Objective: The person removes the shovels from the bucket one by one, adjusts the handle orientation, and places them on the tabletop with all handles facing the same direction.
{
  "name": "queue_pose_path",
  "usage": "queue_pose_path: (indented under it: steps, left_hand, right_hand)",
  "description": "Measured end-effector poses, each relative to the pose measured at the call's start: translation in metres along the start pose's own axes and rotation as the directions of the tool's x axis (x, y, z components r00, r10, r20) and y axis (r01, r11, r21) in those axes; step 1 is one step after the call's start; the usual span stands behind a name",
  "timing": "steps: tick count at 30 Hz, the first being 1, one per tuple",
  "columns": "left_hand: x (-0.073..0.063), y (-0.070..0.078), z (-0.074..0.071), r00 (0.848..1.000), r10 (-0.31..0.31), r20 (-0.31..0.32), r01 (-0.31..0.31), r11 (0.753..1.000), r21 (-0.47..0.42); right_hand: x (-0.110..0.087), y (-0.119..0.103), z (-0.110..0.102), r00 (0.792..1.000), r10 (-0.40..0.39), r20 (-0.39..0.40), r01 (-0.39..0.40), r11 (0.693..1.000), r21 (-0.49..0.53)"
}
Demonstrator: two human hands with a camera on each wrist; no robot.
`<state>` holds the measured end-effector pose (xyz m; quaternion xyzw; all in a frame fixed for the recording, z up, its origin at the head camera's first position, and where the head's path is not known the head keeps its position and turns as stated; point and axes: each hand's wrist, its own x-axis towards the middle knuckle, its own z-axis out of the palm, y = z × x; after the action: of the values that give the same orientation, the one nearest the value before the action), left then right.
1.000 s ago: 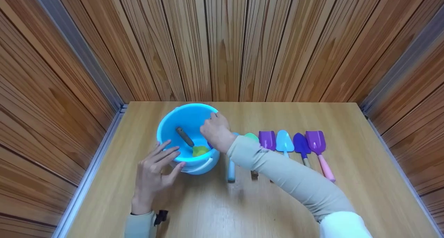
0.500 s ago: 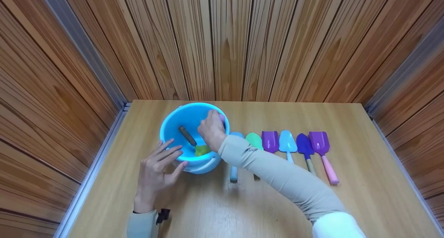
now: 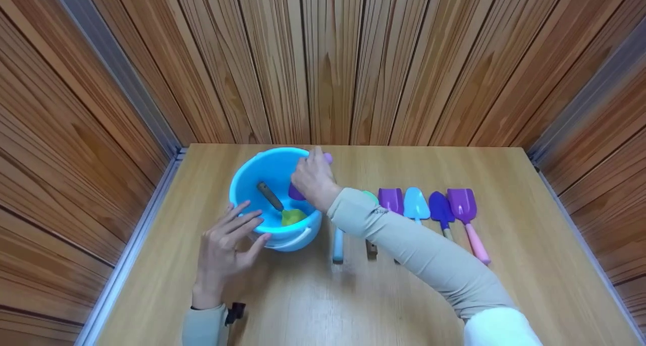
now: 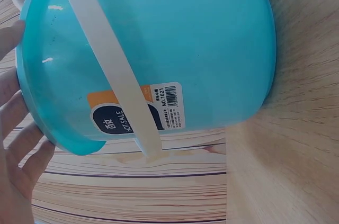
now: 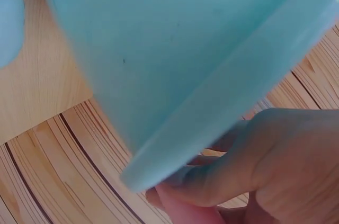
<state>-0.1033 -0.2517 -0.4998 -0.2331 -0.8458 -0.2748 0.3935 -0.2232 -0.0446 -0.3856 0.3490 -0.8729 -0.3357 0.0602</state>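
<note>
A blue bucket point(image 3: 272, 172) with a pale handle stands on the table; a green-bladed trowel point(image 3: 291, 216) with a dark handle lies inside it. My left hand point(image 3: 222, 250) rests against the near-left rim, its fingers spread and fairly straight. At the right rim my right hand point(image 3: 314, 179) grips a toy shovel point(image 3: 296, 192). The purple blade of this shovel shows inside the bucket, partly hidden by the hand. Its pink handle point(image 5: 185, 206) sticks out past my fingers beside the rim in the right wrist view.
Right of the bucket several toy shovels lie in a row, among them a purple one point(image 3: 391, 200), a light blue one point(image 3: 415, 203), a dark blue one point(image 3: 440, 207) and a purple one with a pink handle point(image 3: 463, 205). My right forearm crosses over part of the row. Wooden panels point(image 3: 333, 73) surround the table.
My right hand dips further into the bucket, then comes back up to the right rim with the shovel, its purple blade now showing. My left hand stays at the rim.
</note>
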Motion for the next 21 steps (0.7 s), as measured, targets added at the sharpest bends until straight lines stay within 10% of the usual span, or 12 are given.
queue_pose_path:
  steps: [16, 21]
  left_hand:
    - [0.0, 0.001, 0.0, 1.0, -0.016, 0.002, 0.016, 0.999, -0.03]
    - [0.0, 0.0, -0.001, 1.0, -0.011, -0.007, 0.011, 0.999, -0.036]
  right_hand:
    - [-0.027, 0.036, 0.013, 0.994, 0.057, -0.088, -0.036, 0.974, 0.226]
    - [-0.037, 0.051, 0.021, 0.99, 0.032, -0.139, 0.024, 0.922, 0.385]
